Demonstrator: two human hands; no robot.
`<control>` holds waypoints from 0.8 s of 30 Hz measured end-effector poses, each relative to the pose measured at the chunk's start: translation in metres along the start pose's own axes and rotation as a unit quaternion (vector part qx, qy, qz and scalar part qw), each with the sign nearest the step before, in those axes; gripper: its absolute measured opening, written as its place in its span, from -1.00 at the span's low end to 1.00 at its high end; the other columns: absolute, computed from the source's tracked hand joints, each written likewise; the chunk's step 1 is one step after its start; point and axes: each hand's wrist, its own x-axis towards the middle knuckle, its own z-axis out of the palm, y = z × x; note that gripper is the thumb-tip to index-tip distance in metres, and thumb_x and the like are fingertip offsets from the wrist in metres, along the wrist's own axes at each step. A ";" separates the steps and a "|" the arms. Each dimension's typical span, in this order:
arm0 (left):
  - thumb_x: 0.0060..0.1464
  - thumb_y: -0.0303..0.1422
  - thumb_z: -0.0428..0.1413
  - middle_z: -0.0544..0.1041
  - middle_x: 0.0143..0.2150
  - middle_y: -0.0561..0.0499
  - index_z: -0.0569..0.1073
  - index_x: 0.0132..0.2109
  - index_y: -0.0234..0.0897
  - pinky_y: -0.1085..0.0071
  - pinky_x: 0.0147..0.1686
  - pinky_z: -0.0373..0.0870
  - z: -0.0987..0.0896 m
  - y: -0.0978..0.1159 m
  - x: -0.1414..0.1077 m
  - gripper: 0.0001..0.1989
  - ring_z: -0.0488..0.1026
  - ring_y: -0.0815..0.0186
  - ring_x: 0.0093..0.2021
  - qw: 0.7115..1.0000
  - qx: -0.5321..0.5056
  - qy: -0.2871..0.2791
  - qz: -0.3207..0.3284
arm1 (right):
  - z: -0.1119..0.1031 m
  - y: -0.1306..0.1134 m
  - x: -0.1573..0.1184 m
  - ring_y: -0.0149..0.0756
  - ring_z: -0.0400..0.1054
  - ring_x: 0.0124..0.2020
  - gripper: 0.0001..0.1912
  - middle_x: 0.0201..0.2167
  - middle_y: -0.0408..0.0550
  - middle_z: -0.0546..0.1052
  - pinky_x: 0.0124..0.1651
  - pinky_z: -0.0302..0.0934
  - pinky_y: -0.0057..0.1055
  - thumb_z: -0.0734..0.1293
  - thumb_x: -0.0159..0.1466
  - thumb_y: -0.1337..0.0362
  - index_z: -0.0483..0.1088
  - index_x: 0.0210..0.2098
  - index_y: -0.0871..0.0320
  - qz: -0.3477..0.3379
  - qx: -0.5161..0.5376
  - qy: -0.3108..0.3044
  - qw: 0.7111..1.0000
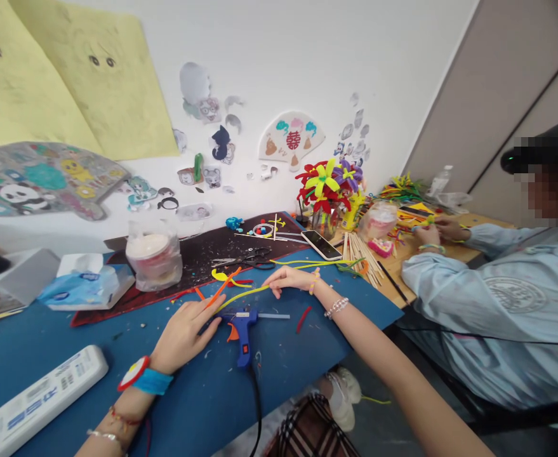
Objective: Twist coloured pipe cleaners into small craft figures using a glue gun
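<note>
A yellow-green pipe cleaner stretches between my two hands above the blue mat. My right hand pinches its right end between thumb and fingertips. Its other end meets the fingertips of my left hand, whose fingers reach forward together over it, the thumb lower and apart. An orange pipe cleaner slants up beside the left fingers. Just below the strip lies a blue hot glue gun with an orange trigger and a clear glue stick sticking out behind. A short red pipe cleaner piece lies right of it.
Scissors, a phone and wooden sticks lie behind my hands. A vase of pipe-cleaner flowers stands by the wall. A white box and tissues sit left. A co-worker works at right. The glue gun's cord hangs over the front edge.
</note>
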 end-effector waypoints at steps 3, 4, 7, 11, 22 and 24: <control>0.24 -0.32 -0.09 0.47 -0.04 -0.15 0.11 0.27 -0.22 0.25 -0.11 0.32 0.001 -0.001 0.000 -0.53 0.42 0.20 -0.14 1.000 -0.004 -0.006 -0.004 | -0.001 0.001 0.001 -0.48 0.30 -0.52 -0.59 -0.57 -0.13 0.49 -0.37 0.15 -0.49 0.35 0.16 0.15 0.45 -0.10 0.32 0.000 0.002 -0.001 1.000; 0.24 -0.32 -0.09 0.47 -0.04 -0.15 0.12 0.27 -0.22 0.25 -0.11 0.33 0.001 -0.001 0.000 -0.53 0.42 0.20 -0.14 1.000 -0.005 -0.005 -0.006 | -0.001 0.001 0.002 -0.48 0.30 -0.52 -0.59 -0.57 -0.13 0.49 -0.37 0.15 -0.49 0.35 0.16 0.15 0.45 -0.09 0.32 0.001 0.003 -0.003 1.000; 0.24 -0.32 -0.10 0.48 -0.03 -0.15 0.14 0.25 -0.22 0.25 -0.11 0.34 0.002 -0.002 -0.001 -0.55 0.43 0.20 -0.12 1.000 -0.003 0.004 -0.009 | -0.003 0.001 0.004 -0.48 0.30 -0.52 -0.58 -0.57 -0.12 0.49 -0.38 0.16 -0.49 0.35 0.16 0.15 0.45 -0.09 0.32 0.002 0.002 -0.013 1.000; 0.24 -0.32 -0.11 0.47 -0.01 -0.17 0.17 0.24 -0.23 0.25 -0.11 0.36 0.001 -0.003 -0.002 -0.56 0.45 0.19 -0.12 1.000 0.002 0.013 -0.011 | -0.003 0.001 0.005 -0.49 0.29 -0.52 -0.58 -0.57 -0.12 0.49 -0.38 0.16 -0.50 0.35 0.15 0.15 0.45 -0.09 0.33 0.002 -0.003 -0.020 1.000; 0.23 -0.33 -0.09 0.47 -0.02 -0.14 0.14 0.26 -0.23 0.28 -0.12 0.32 0.002 -0.007 -0.003 -0.54 0.43 0.20 -0.13 1.000 0.007 -0.006 -0.024 | 0.000 -0.004 0.001 -0.48 0.30 -0.51 -0.60 -0.57 -0.12 0.48 -0.37 0.15 -0.50 0.34 0.16 0.15 0.46 -0.11 0.32 0.001 -0.009 -0.012 1.000; 0.23 -0.34 -0.09 0.47 -0.04 -0.14 0.13 0.26 -0.24 0.29 -0.12 0.32 0.002 -0.007 -0.003 -0.54 0.42 0.20 -0.13 1.000 0.007 -0.009 -0.026 | 0.000 -0.004 0.001 -0.48 0.30 -0.50 -0.60 -0.57 -0.13 0.48 -0.38 0.15 -0.51 0.34 0.17 0.15 0.46 -0.11 0.32 0.000 -0.010 -0.013 1.000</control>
